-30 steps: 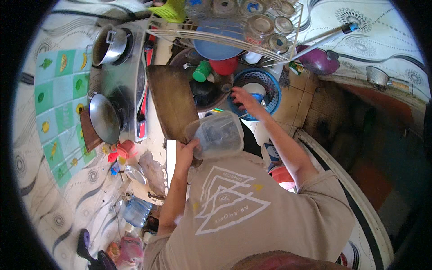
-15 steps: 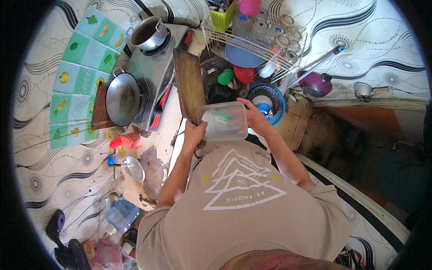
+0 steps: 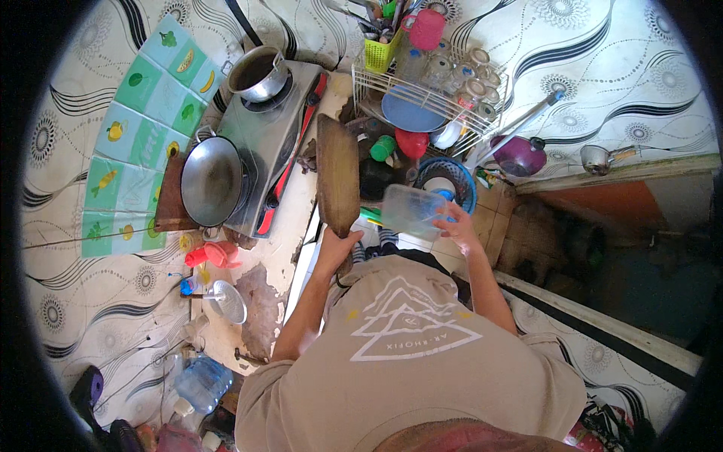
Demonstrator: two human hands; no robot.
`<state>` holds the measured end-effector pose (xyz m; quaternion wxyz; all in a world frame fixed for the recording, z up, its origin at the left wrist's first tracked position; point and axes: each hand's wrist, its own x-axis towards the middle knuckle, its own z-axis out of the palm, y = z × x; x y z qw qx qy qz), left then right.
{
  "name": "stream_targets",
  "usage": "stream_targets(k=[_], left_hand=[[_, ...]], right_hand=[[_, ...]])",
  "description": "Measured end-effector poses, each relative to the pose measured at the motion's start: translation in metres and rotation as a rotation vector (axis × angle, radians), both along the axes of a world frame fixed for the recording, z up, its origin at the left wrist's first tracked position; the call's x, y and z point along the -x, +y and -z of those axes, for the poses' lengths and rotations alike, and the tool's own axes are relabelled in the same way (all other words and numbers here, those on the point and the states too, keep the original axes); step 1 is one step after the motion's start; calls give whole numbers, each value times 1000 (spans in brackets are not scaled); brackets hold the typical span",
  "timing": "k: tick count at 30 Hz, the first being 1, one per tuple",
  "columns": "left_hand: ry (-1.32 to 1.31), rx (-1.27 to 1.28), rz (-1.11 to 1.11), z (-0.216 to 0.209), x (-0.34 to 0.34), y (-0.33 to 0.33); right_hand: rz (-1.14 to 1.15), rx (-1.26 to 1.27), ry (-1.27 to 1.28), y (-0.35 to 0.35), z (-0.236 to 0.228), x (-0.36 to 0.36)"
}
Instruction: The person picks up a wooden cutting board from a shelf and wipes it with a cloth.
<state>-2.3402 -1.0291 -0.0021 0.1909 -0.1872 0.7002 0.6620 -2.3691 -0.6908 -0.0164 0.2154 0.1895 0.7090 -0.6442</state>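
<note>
A worn wooden cutting board stands tall in front of me, its narrow handle end gripped by my left hand. Off to its right, my right hand grips a clear plastic container by its right side. The container hangs apart from the board, over the floor near the blue basket. Behind the board lie a green-lidded item, a red bowl and a dark round pot, partly hidden.
A gas stove at left carries a wok and a saucepan. A wire dish rack with glasses and a blue plate stands at the back. A purple pan sits right of it. Low at left is a water jug.
My right hand has carried the clear container to the right, away from the cutting board and my left hand. The board now stands more upright in my left hand.
</note>
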Motion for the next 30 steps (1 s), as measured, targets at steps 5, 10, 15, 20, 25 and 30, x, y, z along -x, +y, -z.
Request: stream_targets(k=[5, 10, 15, 20, 25, 30], left_hand=[[-36, -265, -168, 8, -3, -4], [-88, -259, -240, 13, -6, -3], [-84, -243, -297, -12, -8, 6], [-82, -196, -355, -14, -13, 5], [-89, -286, -504, -37, -6, 17], [-53, -274, -454, -39, 3, 19]], right_hand=[[83, -854, 397, 45, 41, 13], [25, -1187, 455, 59, 63, 34], [-64, -1226, 445, 53, 92, 45], [-184, -1203, 343, 54, 138, 41], [-275, -1187, 385, 72, 179, 42], [-392, -1159, 213, 71, 163, 56]])
